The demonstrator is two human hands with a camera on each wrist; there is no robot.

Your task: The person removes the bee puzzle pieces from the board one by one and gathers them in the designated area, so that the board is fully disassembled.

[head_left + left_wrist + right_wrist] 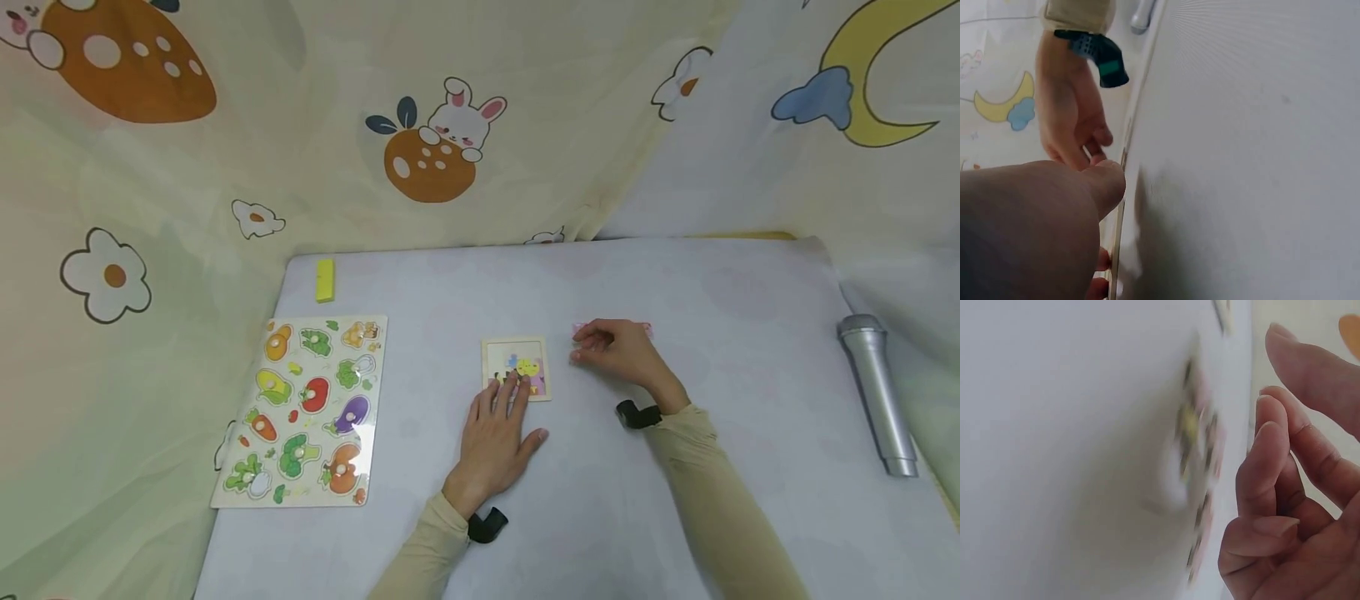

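The left hand [495, 440] rested straight fingers on a square, cream-framed, wooden-looking picture puzzle [498, 355], partly filled; the right hand [624, 354], loosely curved and seemingly gripping nothing, hovered over small pink patterned pieces [1206, 512] (blurred up close) at the puzzle's two o'clock. Choosing a piece seemed underway; a careful pinch was needed next.

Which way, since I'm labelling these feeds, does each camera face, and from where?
Head: worn on the head, facing forward and down at the table and puzzle; left hand, right hand and sleeves show.
Left wrist: worn there, looking along the table; left hand close, right hand and sleeve beyond.
Right wrist: worn there, looking across the table at blurred pieces; only the right hand shows.
Head and left wrist share both hands and the printed moon.
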